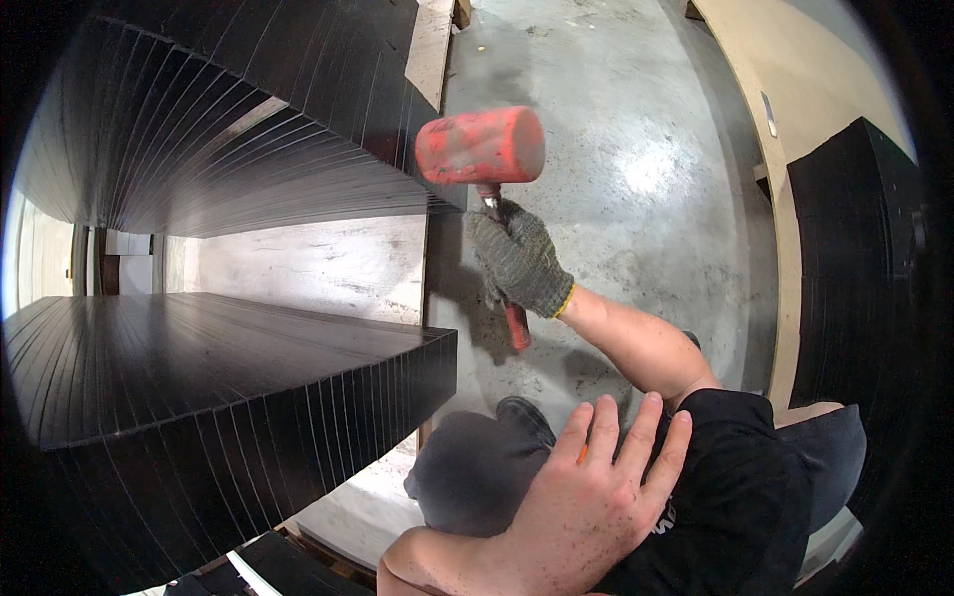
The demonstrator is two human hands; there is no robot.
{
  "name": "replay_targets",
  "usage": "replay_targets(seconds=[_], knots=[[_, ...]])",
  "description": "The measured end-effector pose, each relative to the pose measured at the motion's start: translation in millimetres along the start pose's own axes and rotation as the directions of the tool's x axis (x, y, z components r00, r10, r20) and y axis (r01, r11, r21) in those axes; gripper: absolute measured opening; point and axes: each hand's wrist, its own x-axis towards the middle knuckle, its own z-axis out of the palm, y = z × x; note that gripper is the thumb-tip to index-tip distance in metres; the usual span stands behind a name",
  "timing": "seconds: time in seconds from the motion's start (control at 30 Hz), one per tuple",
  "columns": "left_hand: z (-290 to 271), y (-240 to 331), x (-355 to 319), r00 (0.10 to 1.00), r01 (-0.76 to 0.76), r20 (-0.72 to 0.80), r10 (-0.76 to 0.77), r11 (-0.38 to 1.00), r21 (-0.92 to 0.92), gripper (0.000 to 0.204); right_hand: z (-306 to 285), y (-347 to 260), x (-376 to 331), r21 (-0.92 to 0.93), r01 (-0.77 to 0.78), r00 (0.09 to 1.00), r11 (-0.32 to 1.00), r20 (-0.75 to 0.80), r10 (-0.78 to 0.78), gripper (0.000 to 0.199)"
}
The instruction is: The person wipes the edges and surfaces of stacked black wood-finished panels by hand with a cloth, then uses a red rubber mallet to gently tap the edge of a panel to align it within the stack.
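My right hand (524, 260), in a grey knit glove with a yellow cuff edge, is closed round the handle of a red mallet (477, 146). The mallet's thick, scuffed head is raised beyond the fist, and its red grip end sticks out below. The head overlaps the end of the far stack of black panels (268, 184) in this view; I cannot tell whether they touch. My bare left hand (601, 487) is in front of my body, fingers stretched and spread, with no hold on anything visible. A small orange spot shows between two of its fingers.
A nearer stack of black panels (248, 397) stands at left, with a pale board (318, 268) between the stacks. Grey concrete floor (636, 199) lies in the middle. Another black stack (855, 268) stands at right beside a pale board edge (780, 179). My knee (477, 467) is near the left stack.
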Motion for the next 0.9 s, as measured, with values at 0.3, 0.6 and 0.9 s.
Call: replay_targets(seconds=[0.3, 0.6, 0.9], knots=[[3, 2, -2, 1.000, 0.016, 0.002, -0.016, 1.000, 0.017, 0.063, 8, -7, 1, -0.097, 0.092, 0.996, 0.991, -0.007, -0.093, 0.022], [-7, 2, -2, 1.000, 0.001, 0.023, -0.002, 0.999, 0.038, 0.064, 14, -34, -3, -0.009, 0.023, 1.000, 1.000, 0.015, -0.022, 0.019], [-2, -2, -3, 1.000, 0.001, -0.027, -0.001, 1.000, -0.007, 0.061, 14, -19, 12, -0.148, 0.202, 0.977, 0.968, -0.035, -0.209, 0.018]])
